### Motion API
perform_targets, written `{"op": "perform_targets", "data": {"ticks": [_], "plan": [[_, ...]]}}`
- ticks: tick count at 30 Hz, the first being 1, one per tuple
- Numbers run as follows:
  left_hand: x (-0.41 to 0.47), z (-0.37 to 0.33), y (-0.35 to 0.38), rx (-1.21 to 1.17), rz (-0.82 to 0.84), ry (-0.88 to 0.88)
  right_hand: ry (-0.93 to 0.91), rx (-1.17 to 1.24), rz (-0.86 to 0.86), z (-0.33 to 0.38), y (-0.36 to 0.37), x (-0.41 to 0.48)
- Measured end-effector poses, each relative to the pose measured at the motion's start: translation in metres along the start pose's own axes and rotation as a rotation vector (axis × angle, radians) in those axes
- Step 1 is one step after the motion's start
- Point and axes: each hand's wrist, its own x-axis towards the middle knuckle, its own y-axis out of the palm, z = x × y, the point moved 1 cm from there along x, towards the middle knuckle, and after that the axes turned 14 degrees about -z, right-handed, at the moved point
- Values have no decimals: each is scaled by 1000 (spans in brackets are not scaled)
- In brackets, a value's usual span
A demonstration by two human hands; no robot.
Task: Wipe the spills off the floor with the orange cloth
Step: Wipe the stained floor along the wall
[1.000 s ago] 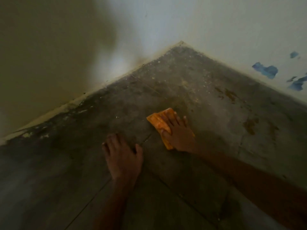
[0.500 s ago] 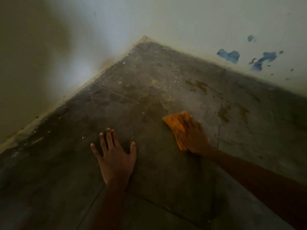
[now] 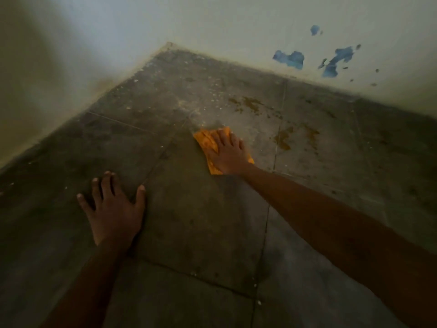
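Observation:
My right hand (image 3: 228, 153) presses flat on the folded orange cloth (image 3: 206, 142) on the dark grey tiled floor (image 3: 201, 221); its fingers cover most of the cloth. Brown spill patches (image 3: 251, 104) lie beyond the cloth toward the far wall. Another brown spill (image 3: 282, 139) sits just right of the cloth along a tile joint. My left hand (image 3: 113, 209) rests palm down on the floor at the near left, fingers spread, holding nothing.
Two pale walls meet in a corner (image 3: 168, 45) at the far end of the floor. The right wall has blue patches of chipped paint (image 3: 289, 59). Pale specks of dirt (image 3: 216, 93) are scattered near the corner.
My right hand has slid the cloth to the right and forward, closer to the brown spills. The view has shifted with it. My left hand stays planted on the floor.

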Motion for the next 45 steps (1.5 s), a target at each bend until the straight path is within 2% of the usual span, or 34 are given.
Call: {"op": "perform_targets", "data": {"ticks": [2,4,6,8,9,11,13,15,17,20,25,29,31,36,38,41,43,45], "plan": [[0,-2,1,11,4,13,-60,-41,-33,-14,1,-24],[0,-2,-3,25,-42,33,-215,-50,-97,-47,-3,-94],[-3,-18,-9,44,-89,194,-260,3,-99,-93,-20,-167],[-13,-57,-8,7,-56,373,-229,-1,-15,-127,-29,-176],[-17,-85,-5,-59,21,426,-212,-23,12,-131,-33,-156],[-29,-147,1,-200,278,471,-114,-33,4,-125,-30,-104],[-38,-190,10,-149,507,530,-37,-29,-11,-116,-25,-74],[-37,-203,13,-16,611,590,-38,-16,-18,-123,-28,-94],[-31,-204,10,40,632,616,-109,8,-7,-139,-38,-152],[-30,-215,5,61,688,571,-130,-7,48,-164,-49,-173],[-32,-221,2,90,659,565,-24,-52,104,-141,-40,-65],[-30,-222,-1,116,670,578,-140,-18,143,-171,-53,-147],[-30,-224,-1,127,687,567,-125,-29,219,-187,-60,-161],[-38,-225,-7,242,595,599,-61,-32,265,-181,-63,-80],[-42,-227,-13,291,524,612,-117,5,244,-194,-73,-110],[-47,-241,-21,346,438,710,-206,133,157,-241,-93,-215],[-56,-257,-21,205,487,706,-251,79,97,-291,-95,-263],[-73,-281,-16,-80,699,520,-131,12,21,-341,-88,-252]]}}
